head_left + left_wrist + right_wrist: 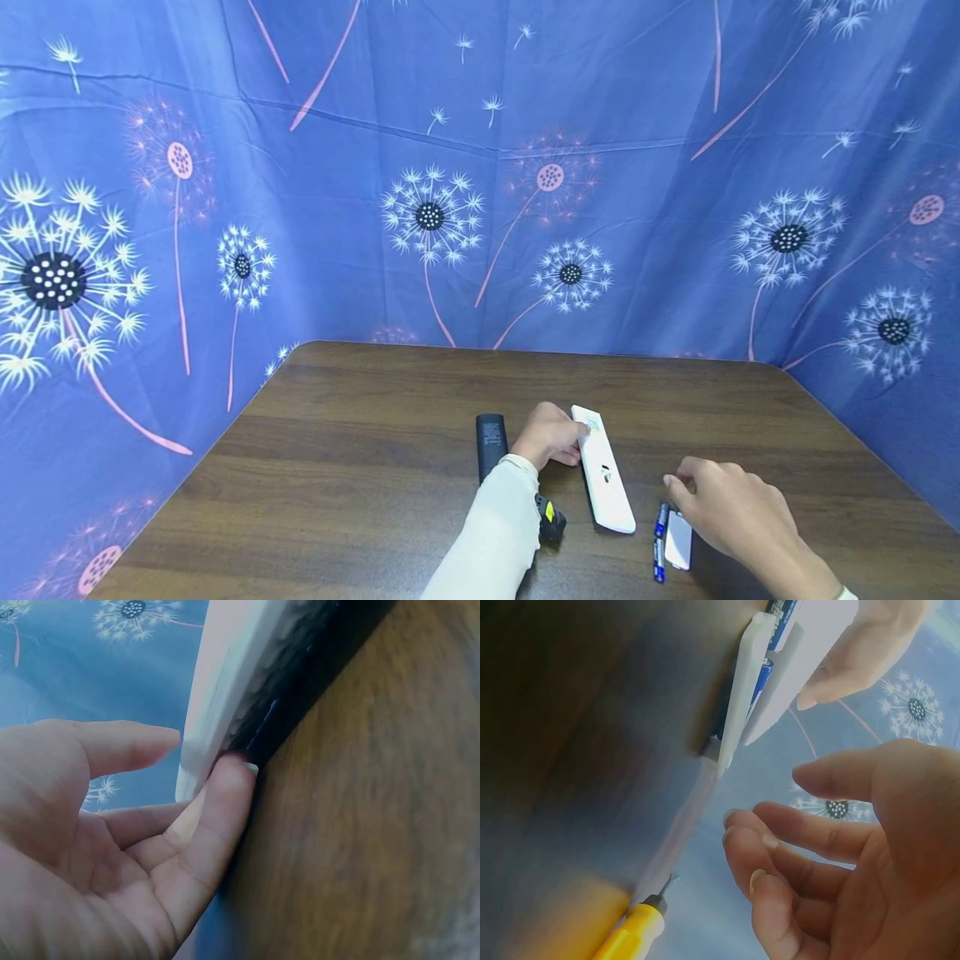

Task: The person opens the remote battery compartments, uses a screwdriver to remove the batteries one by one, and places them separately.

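A long white remote control (606, 475) lies face down on the table, with a pale label at its far end and a small dark opening midway. My left hand (551, 435) grips its left edge near the far end; in the left wrist view one fingertip (234, 776) tucks against the dark, bumpy underside. Loosely curled, my right hand (731, 504) hovers beside a small white cover (678, 540) and holds nothing. Two blue batteries (660, 542) lie end to end along that cover's left side. In the right wrist view the thumb and fingers stay apart.
A black remote control (491, 442) lies left of my left hand, partly hidden by the sleeve. A screwdriver with a yellow handle (634, 930) lies near my right hand. Blue patterned cloth (480, 167) hangs around the brown table (337, 483).
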